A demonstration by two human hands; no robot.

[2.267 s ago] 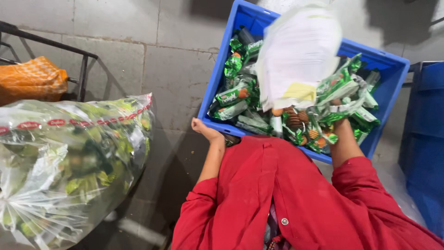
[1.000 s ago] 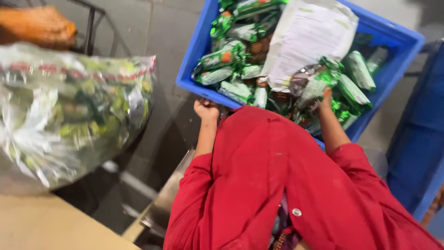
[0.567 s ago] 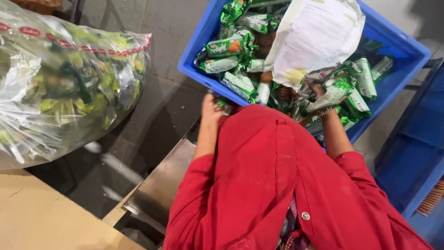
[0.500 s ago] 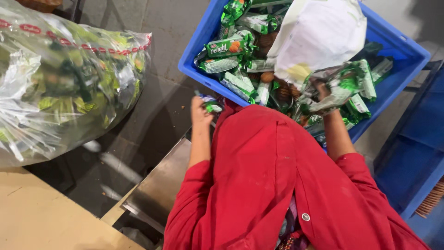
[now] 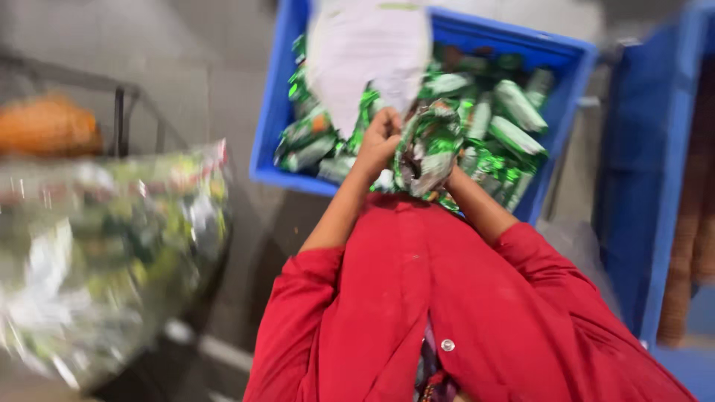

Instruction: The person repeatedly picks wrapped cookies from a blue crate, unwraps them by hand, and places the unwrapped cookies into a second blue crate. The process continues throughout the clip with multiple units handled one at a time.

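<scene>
Two hands lift a bunch of green packets over a blue crate.

The left hand (image 5: 378,141) is clenched on the left edge of a crumpled bunch of green packets (image 5: 426,152). The right hand is hidden behind that bunch, so whether its grip is closed cannot be told; only its bare forearm shows below. Just beyond the grip sits the crate (image 5: 277,119), full of more green packets, with a white bag (image 5: 369,56) lying on them, touching the left hand's knuckles. Below the grip are red sleeves (image 5: 417,313). Far left of it a clear sack (image 5: 104,253) of green packets is blurred. A second blue crate (image 5: 633,193) stands to the right.
</scene>
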